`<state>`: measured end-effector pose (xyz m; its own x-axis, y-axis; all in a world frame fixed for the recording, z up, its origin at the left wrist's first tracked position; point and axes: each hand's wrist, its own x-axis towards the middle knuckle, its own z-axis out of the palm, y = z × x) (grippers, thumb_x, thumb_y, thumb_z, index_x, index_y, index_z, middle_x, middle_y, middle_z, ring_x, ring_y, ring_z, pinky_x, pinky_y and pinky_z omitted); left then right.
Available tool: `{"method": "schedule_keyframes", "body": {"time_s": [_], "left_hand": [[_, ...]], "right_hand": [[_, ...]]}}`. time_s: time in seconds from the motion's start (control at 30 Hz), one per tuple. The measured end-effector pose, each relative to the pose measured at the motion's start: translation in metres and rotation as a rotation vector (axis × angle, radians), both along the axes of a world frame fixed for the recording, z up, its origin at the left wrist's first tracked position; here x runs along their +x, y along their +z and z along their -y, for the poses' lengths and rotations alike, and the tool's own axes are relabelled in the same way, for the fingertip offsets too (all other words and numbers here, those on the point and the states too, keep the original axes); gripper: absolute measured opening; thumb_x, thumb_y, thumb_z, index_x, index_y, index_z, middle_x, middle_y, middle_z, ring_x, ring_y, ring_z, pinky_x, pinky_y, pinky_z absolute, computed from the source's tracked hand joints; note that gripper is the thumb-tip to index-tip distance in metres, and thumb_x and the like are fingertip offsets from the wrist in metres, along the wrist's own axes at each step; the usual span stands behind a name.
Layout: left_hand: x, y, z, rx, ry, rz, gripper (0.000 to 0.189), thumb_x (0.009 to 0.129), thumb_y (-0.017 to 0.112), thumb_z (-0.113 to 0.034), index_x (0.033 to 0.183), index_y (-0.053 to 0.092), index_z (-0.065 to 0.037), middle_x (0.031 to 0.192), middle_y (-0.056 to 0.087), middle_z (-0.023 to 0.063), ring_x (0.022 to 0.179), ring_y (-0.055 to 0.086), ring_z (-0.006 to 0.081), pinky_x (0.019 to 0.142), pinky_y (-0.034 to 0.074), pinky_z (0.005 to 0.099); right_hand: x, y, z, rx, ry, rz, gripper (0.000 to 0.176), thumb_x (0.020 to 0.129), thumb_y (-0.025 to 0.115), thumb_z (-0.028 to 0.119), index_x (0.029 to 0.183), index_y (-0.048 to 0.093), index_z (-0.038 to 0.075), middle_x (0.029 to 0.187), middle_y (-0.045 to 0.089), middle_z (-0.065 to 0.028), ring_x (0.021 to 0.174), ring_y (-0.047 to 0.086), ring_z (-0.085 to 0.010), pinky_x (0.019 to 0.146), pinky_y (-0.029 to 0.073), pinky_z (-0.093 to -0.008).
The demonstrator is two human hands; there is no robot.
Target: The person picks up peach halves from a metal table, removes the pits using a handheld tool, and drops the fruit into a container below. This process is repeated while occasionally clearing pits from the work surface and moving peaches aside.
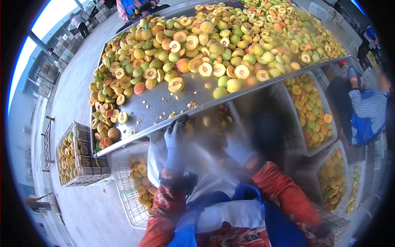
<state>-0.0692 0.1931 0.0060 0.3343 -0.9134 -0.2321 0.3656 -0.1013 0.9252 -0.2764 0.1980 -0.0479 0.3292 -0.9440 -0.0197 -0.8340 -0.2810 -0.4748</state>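
Observation:
My left hand [175, 144], in a pale glove with dark fingertips, is at the front edge of the metal table [152, 108]; its fingers are partly hidden and blurred, and I cannot make out what it holds. My right hand [239, 149], also gloved, is to the right over my lap, below the table edge, its fingers smeared. Halved and whole yellow-green fruit [176, 84] is heaped on the table beyond both hands. Small pits [192, 105] are scattered near the edge. A container with fruit, partly blurred, shows between and beyond my hands.
White crates of fruit stand at lower left [123, 193], right [334, 123] and lower right [343, 177]. A grey crate [88, 150] stands farther left. One person [366, 109] sits at the right; another [133, 9] is behind the table. Stacked crates [68, 48] line the far left.

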Motion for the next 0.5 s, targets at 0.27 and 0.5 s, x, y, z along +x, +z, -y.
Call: {"method": "schedule_keyframes", "body": {"time_s": [0.27, 0.5], "left_hand": [[-0.015, -0.01, -0.016, -0.084, -0.136, 0.384, 0.027, 0.09, 0.05, -0.023, 0.104, 0.055, -0.001, 0.092, 0.062, 0.0082, 0.084, 0.059, 0.0184, 0.075, 0.048, 0.0299], [-0.01, -0.027, -0.021, -0.101, -0.08, 0.272, 0.029, 0.076, 0.058, -0.01, 0.105, 0.057, -0.005, 0.095, 0.06, 0.0115, 0.085, 0.06, 0.0213, 0.074, 0.048, 0.0308]], "right_hand": [[0.024, 0.087, -0.006, -0.113, 0.151, 0.02, 0.021, 0.076, 0.057, 0.022, 0.088, 0.05, 0.005, 0.067, 0.061, -0.0155, 0.063, 0.062, -0.0312, 0.055, 0.047, -0.0407], [0.022, 0.072, -0.002, -0.108, -0.14, 0.296, 0.021, 0.079, 0.053, 0.025, 0.089, 0.054, 0.006, 0.069, 0.061, -0.0162, 0.064, 0.062, -0.0313, 0.058, 0.048, -0.0413]]}}
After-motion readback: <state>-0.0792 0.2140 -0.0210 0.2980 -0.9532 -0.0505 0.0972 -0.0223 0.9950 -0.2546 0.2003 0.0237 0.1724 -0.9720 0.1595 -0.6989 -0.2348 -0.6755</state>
